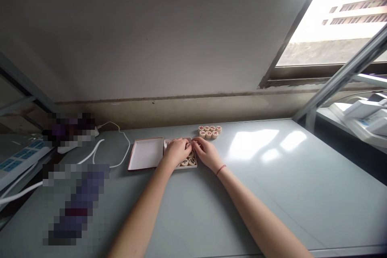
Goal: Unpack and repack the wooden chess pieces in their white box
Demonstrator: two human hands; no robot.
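A shallow box (195,165) holds round wooden Chinese chess pieces (184,162), and those that show bear black characters. Over the box lies my left hand (177,150), its fingers curled down around a piece near the right side. My right hand (207,151) is at the box's right edge, fingers bent and pressed together close to my left fingertips; whatever they may hold is hidden. The open lid (147,154) lies flat on the left, joined to the box. Behind my right hand, several pieces with red characters (208,134) stand grouped in two rows on the table.
The grey table (272,193) meets a wall at the back. White cables (113,166) and a power strip (22,159) are on the left, along with blurred-out items. Metal frame posts rise on both sides. White devices (365,111) sit at the right, below a window.
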